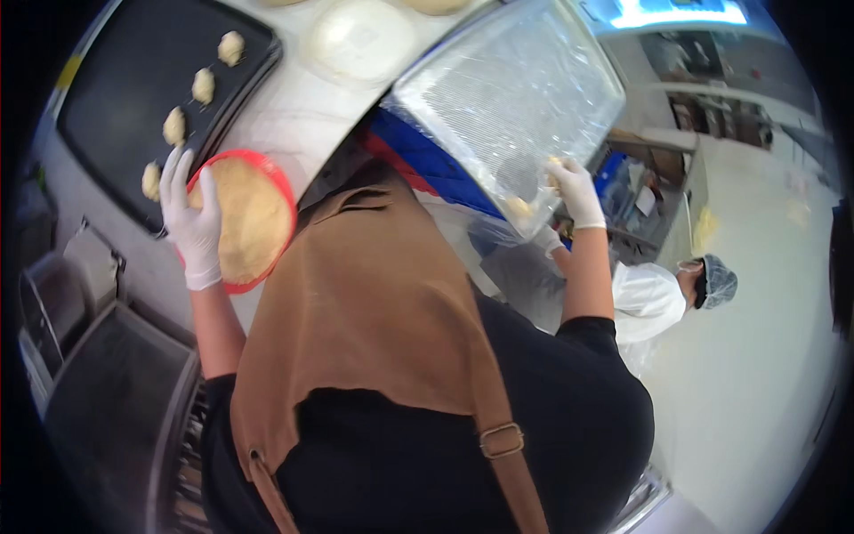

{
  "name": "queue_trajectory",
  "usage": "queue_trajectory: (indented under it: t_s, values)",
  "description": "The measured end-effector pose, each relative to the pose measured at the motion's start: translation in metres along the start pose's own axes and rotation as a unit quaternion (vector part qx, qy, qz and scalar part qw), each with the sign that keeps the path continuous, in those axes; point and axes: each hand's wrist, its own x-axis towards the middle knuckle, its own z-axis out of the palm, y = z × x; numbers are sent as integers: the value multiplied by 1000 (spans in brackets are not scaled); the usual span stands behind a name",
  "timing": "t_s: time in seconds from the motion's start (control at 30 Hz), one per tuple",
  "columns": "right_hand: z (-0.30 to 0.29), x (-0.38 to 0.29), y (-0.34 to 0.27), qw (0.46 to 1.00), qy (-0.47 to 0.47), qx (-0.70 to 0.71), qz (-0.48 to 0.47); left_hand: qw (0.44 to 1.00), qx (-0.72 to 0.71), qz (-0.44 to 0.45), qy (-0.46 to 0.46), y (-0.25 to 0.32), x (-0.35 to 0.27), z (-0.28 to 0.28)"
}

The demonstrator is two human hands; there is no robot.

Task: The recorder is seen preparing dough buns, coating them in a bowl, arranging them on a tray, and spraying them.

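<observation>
My left hand (pixel 192 213), in a white glove, is over the left edge of a red bowl (pixel 288 193) with its fingers apart and nothing seen in them. Tan crumbly or powdery filling (pixel 250 217) lies in the bowl. Beyond the fingertips, several pale dough pieces (pixel 175 127) sit in a row on a black baking tray (pixel 127 87). On the right, my gloved right hand (pixel 575 190) grips a small yellowish dough piece (pixel 554 175) at the edge of a perforated tray covered with clear plastic film (pixel 494 100). Another yellowish piece (pixel 519 207) lies near that tray's close corner.
A round white container (pixel 362 37) stands on the white worktop (pixel 280 113). Blue and red crates (pixel 427 160) are under the film-covered tray. A co-worker in white with a hair net (pixel 647 300) is close beyond my right arm. Dark metal trays (pixel 120 407) stand at lower left.
</observation>
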Motion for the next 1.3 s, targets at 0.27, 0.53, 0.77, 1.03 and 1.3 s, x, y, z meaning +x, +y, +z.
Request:
queue_trajectory:
  t_s: [0.27, 0.53, 0.77, 1.03, 1.3]
  values:
    - [144, -31, -147, 899, -383, 202, -66, 986, -106, -131, 15, -5, -25, -25]
    - [302, -86, -225, 786, -603, 108, -83, 976, 163, -99, -107, 23, -105, 12]
    - [371, -108, -246, 807, -549, 3, -218, 981, 39, -79, -175, -12, -87, 10]
    - [432, -121, -191, 678, -310, -225, -627, 919, -266, -281, 78, 0, -115, -16]
    - [408, -130, -176, 525, -249, -238, -778, 919, -203, -280, 190, 3, -117, -25]
